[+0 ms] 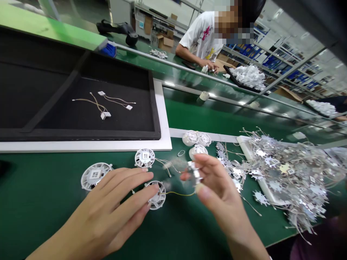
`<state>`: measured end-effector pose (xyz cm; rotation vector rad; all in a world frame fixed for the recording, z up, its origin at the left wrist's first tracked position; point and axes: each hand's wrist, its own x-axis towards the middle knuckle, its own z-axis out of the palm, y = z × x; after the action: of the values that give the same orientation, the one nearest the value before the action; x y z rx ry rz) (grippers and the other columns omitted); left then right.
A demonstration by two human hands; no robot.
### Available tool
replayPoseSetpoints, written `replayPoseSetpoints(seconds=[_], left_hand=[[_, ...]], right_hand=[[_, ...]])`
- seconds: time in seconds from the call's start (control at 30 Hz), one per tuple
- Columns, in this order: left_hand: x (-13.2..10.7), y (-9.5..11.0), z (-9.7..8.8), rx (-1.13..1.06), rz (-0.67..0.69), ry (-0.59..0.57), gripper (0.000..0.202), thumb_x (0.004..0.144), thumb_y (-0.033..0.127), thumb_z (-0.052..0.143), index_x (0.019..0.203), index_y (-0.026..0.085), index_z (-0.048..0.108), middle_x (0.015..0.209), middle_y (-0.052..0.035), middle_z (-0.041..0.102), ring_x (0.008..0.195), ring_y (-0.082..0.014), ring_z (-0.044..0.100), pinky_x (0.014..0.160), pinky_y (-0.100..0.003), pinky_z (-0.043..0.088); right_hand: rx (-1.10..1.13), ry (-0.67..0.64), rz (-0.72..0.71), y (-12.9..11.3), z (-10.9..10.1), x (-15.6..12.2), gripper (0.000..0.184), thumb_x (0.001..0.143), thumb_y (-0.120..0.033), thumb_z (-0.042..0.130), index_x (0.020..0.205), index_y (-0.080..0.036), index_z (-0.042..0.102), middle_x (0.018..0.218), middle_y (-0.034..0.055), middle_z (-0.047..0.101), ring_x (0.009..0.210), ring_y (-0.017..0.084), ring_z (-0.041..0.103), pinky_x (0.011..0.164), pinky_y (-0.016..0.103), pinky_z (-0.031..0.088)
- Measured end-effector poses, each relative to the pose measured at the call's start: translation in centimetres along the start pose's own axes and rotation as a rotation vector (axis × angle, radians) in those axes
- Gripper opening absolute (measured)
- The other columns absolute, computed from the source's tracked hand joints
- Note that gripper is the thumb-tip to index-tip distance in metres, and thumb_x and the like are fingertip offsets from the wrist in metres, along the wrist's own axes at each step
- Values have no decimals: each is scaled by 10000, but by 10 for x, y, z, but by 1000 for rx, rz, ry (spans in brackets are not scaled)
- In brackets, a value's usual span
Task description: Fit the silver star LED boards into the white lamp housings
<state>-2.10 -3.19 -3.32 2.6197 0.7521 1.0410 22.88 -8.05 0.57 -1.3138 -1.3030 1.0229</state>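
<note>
My left hand (108, 213) lies flat on the green table, fingers stretched out, with its fingertips on a round white finned part (156, 195). A thin yellow wire (177, 194) runs from that part to my right hand (214, 187). My right hand pinches a small silvery metal piece (193, 171) between thumb and fingers, a little above the table. Two more round white finned parts, one (145, 157) behind and one (94, 176) to the left, lie beside my left hand.
A heap of silvery metal pieces with wires (287, 173) covers the right side. Three white parts (196, 141) sit behind my right hand. A black tray (81, 104) with a few wired pieces lies at back left. A person (202, 38) works across the conveyor.
</note>
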Motion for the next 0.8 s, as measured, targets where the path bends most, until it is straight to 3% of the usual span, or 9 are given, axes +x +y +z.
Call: replayPoseSetpoints(seconds=[0.1, 0.2, 0.37, 0.5, 0.6, 0.67, 0.73, 0.8], left_hand=[[0, -2, 0, 1, -17, 26, 352, 1037, 114, 539, 1389, 117, 560, 1296, -117, 672, 1222, -242, 597, 1078, -396, 430], [1, -5, -2, -10, -34, 64, 389, 1057, 207, 557, 1422, 77, 520, 1276, -144, 680, 1187, -244, 622, 1030, -382, 474], [1, -5, -5, 19, -29, 86, 286, 1044, 172, 593, 1320, 101, 619, 1296, -150, 705, 1182, -229, 667, 1026, -350, 522], [3, -1, -9, -180, -260, 87, 292, 1058, 180, 557, 1326, 165, 671, 1301, -82, 750, 1172, -163, 722, 1030, -202, 549], [5, 0, -16, -530, -584, 72, 248, 1049, 296, 609, 1259, 288, 739, 1103, 6, 822, 977, -147, 789, 897, -171, 614], [7, 0, -21, -875, -801, 8, 219, 1030, 388, 653, 1209, 326, 763, 951, 23, 836, 817, -133, 798, 771, -157, 636], [10, 0, -24, -1247, -945, -83, 229, 995, 442, 700, 1160, 303, 776, 921, 4, 835, 759, -139, 799, 673, -151, 636], [11, -1, -26, -1531, -1003, -165, 230, 965, 433, 743, 1119, 266, 778, 947, -20, 834, 789, -163, 811, 643, -158, 637]], right_hand=[[124, -135, 72, -1, 30, 5, 378, 949, -321, 707, 1307, -315, 582, 1130, 56, 698, 1015, 216, 727, 899, 375, 630], [235, -233, 153, -2, 47, 8, 374, 999, -330, 658, 1357, -332, 551, 1221, 61, 703, 1092, 200, 716, 940, 363, 620], [376, -338, 279, -11, 53, 7, 424, 1041, -429, 614, 1443, -343, 511, 1348, 90, 702, 1249, 237, 693, 1068, 439, 577], [346, -317, 351, -20, 50, 4, 372, 1074, -422, 565, 1445, -392, 560, 1359, 53, 709, 1221, 205, 713, 1073, 397, 578], [177, -318, 228, -23, 47, 7, 261, 1093, -336, 526, 1295, -389, 684, 1156, 12, 775, 994, 148, 774, 892, 283, 649], [2, -260, 41, -23, 45, 10, 252, 1082, -244, 526, 1159, -363, 734, 1010, -12, 773, 888, 122, 760, 789, 222, 639], [-149, -195, -157, -20, 42, 13, 295, 1054, -150, 527, 1140, -350, 725, 1081, -10, 757, 1007, 134, 736, 853, 232, 619], [-248, -220, -272, -17, 41, 14, 385, 1021, -94, 531, 1267, -355, 672, 1342, 4, 697, 1273, 171, 646, 1048, 301, 560]])
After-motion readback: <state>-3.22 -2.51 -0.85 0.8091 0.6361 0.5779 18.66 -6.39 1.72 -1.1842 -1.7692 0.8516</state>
